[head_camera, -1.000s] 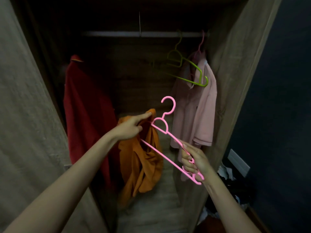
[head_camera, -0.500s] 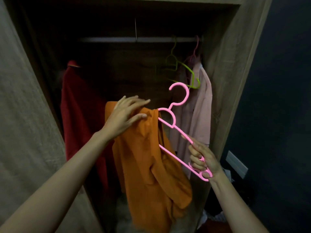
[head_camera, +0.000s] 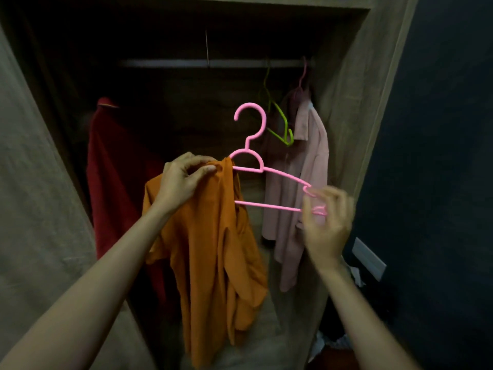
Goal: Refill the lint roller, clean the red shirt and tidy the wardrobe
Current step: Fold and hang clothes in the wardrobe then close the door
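I stand at an open wardrobe. My left hand [head_camera: 184,180] grips the top of an orange shirt [head_camera: 213,252], which hangs down in front of me. Its collar end is over the left arm of a pink hanger [head_camera: 249,158] held almost level, hook up. My right hand [head_camera: 328,222], blurred, holds the hanger's right end with curled fingers. The red shirt [head_camera: 112,177] hangs at the left inside the wardrobe, apart from both hands.
A rail [head_camera: 213,62] runs across the top of the wardrobe. A pale pink shirt [head_camera: 301,182] and a green hanger [head_camera: 280,121] hang at its right end. Wardrobe door panels [head_camera: 40,209] stand on either side. Loose clothes lie on the floor at lower right.
The hanger has swung from a steep tilt to nearly level and risen. My left hand has lifted the orange shirt and now grips it at the hanger's left arm.
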